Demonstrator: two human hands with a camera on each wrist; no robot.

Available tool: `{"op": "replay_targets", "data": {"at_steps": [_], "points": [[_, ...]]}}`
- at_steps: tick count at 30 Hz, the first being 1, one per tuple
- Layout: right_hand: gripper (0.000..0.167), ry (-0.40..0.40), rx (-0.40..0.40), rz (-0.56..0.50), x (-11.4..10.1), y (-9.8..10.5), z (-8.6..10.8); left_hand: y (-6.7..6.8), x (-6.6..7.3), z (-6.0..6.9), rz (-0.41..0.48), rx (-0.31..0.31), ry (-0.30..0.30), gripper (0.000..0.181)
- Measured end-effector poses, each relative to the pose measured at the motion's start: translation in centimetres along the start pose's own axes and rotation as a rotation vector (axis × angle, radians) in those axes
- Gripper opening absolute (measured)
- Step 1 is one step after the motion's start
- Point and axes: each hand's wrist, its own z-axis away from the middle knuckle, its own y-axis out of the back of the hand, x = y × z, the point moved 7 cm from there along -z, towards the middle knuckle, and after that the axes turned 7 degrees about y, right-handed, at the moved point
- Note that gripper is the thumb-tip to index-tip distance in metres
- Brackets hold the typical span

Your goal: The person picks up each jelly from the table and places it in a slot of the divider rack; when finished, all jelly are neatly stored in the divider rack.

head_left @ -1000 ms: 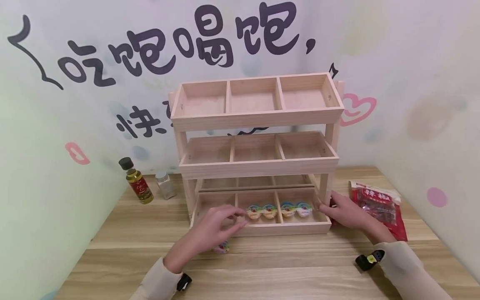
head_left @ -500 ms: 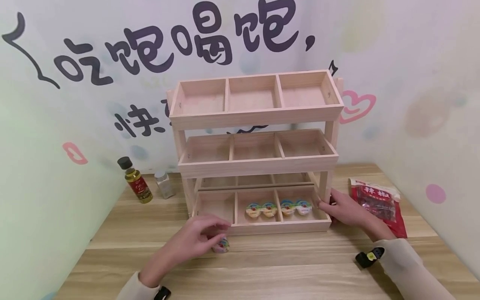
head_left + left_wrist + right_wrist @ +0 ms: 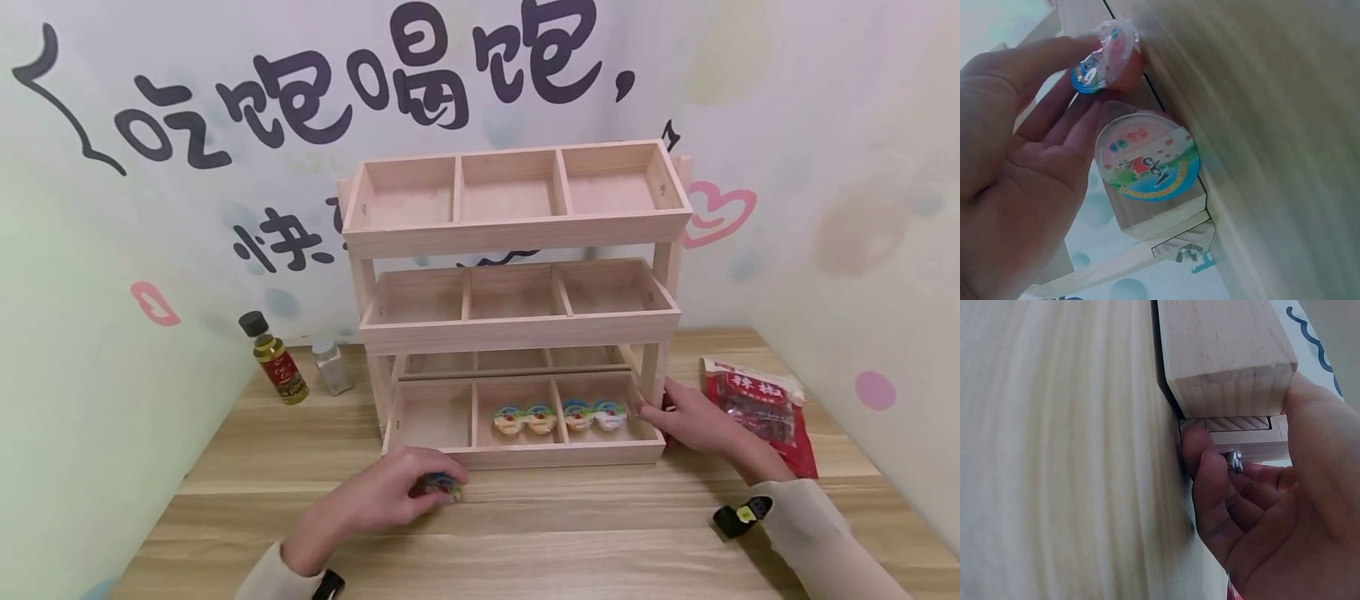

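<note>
Thumb and fingers of the left hand (image 3: pixel 393 492) pinched a pair of lidded cups (image 3: pixel 1147 156) at the bench (image 3: pixel 570 533), just in front of the wooden rack's (image 3: pixel 517 236) lower left end. The right hand (image 3: pixel 693 417), its fingers curled, gripped the right end of the rack's bottom tray (image 3: pixel 540 457). Two similar cups (image 3: pixel 539 419) lay in that tray's middle compartment, two more in its right one. A red bag (image 3: pixel 761 408) lay right of the rack; an oil bottle (image 3: pixel 281 375) and small jar (image 3: pixel 332 368) stood left of it. Behind rose a lettered wall (image 3: pixel 810 150).

Two pink jelly cups (image 3: pixel 1149 159), colourfully printed on top, are held before the upright three-tier wooden rack (image 3: pixel 517 333).
</note>
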Motion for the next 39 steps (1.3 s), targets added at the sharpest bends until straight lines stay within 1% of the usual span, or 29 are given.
{"op": "replay_targets", "data": {"at_steps": [3, 6, 9, 13, 16, 18, 20, 24, 26, 29, 32, 36, 39], "points": [[0.076, 0.005, 0.002, -0.001, -0.1, 0.1, 0.0, -0.1, 0.1, 0.0, -0.015, 0.010, -0.023, 0.021], [0.075, 0.010, 0.004, 0.007, -0.2, 0.2, 0.1, -0.3, -0.1, -0.1, 0.002, 0.005, -0.013, 0.019], [0.074, 0.012, 0.006, 0.018, -0.3, 0.2, 0.1, -0.5, -0.3, -0.2, 0.014, 0.006, 0.012, 0.018], [0.073, 0.006, 0.007, 0.024, -0.3, 0.3, 0.2, -0.6, -0.6, -0.3, 0.011, 0.000, 0.071, 0.023], [0.073, 0.007, 0.010, 0.028, -0.3, 0.3, 0.3, -0.8, -0.7, -0.4, 0.025, -0.026, 0.123, 0.029], [0.073, 0.010, 0.010, 0.025, -0.4, 0.4, 0.4, -0.9, -0.6, -0.5, 0.028, -0.042, 0.140, 0.032], [0.072, 0.012, 0.013, 0.026, -0.4, 0.4, 0.4, -1.0, -0.5, -0.5, 0.028, -0.055, 0.140, 0.036], [0.072, 0.016, 0.011, 0.027, -0.5, 0.4, 0.3, -1.2, -0.3, -0.5, 0.014, -0.070, 0.116, 0.041], [0.072, 0.016, 0.009, 0.028, -0.6, 0.4, 0.3, -1.3, -0.2, -0.5, -0.005, -0.070, 0.103, 0.039], [0.073, 0.016, 0.008, 0.026, -0.5, 0.4, 0.3, -1.3, 0.0, -0.5, -0.049, -0.069, 0.093, 0.043], [0.073, 0.019, 0.009, 0.024, -0.6, 0.3, 0.2, -1.4, 0.0, -0.4, -0.076, -0.079, 0.095, 0.046], [0.073, 0.022, 0.009, 0.025, -0.6, 0.3, 0.2, -1.6, 0.2, -0.4, -0.079, -0.087, 0.089, 0.041], [0.074, 0.023, 0.007, 0.028, -0.6, 0.3, 0.1, -1.5, 0.3, -0.4, -0.079, -0.067, 0.067, 0.039]]}}
